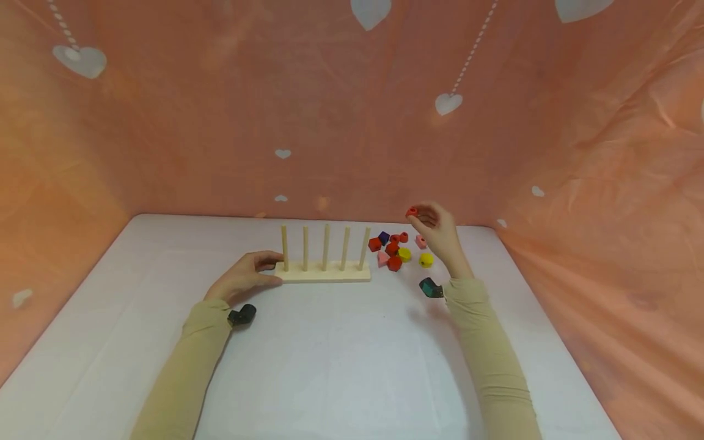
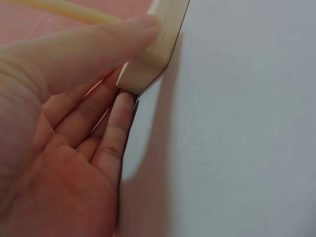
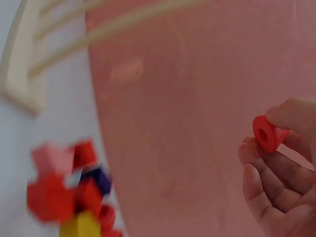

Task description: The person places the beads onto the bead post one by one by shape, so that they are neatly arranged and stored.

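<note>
Lil red bead (image 3: 273, 137), hole showing, pinched in right hand (image 1: 438, 235); wooden rack (image 1: 323, 277) sits flat, five pegs (image 1: 326, 247) up, left hand (image 1: 244, 273) gripping one end.

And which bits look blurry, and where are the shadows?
Right wrist view: the heap of blocks and the nearest peg look blurry, the red bead sharper; left wrist view: a soft shadow beside the wooden stand; head view: a faint one beside the right sleeve.

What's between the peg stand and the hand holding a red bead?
In the head view, loose red, pink, yellow and dark beads lie between the peg stand and the right hand.
</note>
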Demonstrator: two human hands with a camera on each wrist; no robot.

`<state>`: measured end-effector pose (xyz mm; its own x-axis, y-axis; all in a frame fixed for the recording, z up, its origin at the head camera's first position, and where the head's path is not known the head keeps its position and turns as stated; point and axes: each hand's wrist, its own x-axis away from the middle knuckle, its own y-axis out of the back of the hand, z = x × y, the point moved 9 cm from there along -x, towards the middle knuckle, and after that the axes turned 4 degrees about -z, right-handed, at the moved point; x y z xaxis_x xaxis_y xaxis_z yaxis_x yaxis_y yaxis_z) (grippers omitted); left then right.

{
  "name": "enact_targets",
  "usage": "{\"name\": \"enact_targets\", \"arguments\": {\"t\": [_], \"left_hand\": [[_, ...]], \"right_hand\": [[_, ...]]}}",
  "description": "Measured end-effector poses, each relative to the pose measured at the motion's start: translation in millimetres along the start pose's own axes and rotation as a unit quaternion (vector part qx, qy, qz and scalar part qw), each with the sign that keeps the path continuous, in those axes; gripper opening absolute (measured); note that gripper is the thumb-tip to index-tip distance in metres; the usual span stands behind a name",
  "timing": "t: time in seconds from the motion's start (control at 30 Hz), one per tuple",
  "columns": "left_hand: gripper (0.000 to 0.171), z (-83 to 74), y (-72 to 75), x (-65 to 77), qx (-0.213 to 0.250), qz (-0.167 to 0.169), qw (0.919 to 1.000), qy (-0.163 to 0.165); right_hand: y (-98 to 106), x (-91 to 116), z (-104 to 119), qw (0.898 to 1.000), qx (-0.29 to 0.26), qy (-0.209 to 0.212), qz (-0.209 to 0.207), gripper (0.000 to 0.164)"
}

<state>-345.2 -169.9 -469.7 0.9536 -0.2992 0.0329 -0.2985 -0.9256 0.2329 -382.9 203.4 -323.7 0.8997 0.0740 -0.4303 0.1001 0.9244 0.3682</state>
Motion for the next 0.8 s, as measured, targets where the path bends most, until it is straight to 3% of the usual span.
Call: {"name": "enact_targets", "arguments": {"t": [0.37,0.6,0.8], "left_hand": [[0.061,2.6,0.4,0.1,0.004,-0.001,1.0,-0.005],[0.059,3.1,1.9,0.9,-0.016,-0.007,0.9998,0.007],[0.058,2.7,2.7,0.7,-0.019,-0.013,0.9996,0.016]], "right_hand": [[-58.6,4.8,103.7,0.992,-0.084,0.082,0.049,0.03],[-108.8,10.8,137.2,0.975,-0.157,0.122,0.098,0.028],[-149.6,19.8,154.1,0.967,-0.157,0.144,0.141,0.028]]}}
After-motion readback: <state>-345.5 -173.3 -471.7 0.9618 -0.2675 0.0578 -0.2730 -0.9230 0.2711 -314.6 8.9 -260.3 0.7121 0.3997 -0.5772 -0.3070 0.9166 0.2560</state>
